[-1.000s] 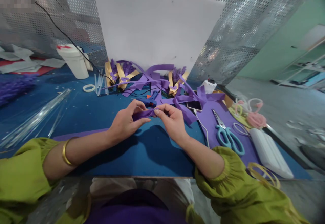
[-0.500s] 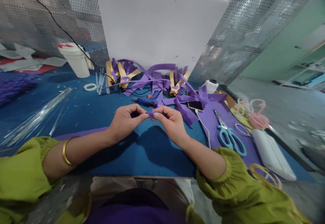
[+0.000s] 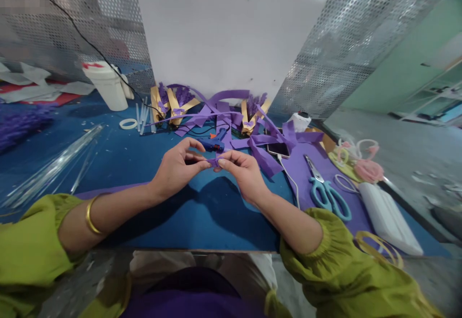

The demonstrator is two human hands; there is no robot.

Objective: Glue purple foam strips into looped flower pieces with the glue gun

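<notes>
Head view showed your left hand (image 3: 176, 168) and right hand (image 3: 241, 170) meeting at mid-frame above the blue table (image 3: 202, 217), fingertips pinching a small purple strip (image 3: 213, 162). Your fingers hid most of it, so its shape was unclear. Just beyond, a blue glue gun (image 3: 212, 143) lay partly behind your hands.

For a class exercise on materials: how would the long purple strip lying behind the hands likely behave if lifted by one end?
The purple strip arches and curls among the scraps, so it probably flops rather than staying straight. It looks thin, so likely light. Neighbouring strips overlap it and may drag along.
</notes>
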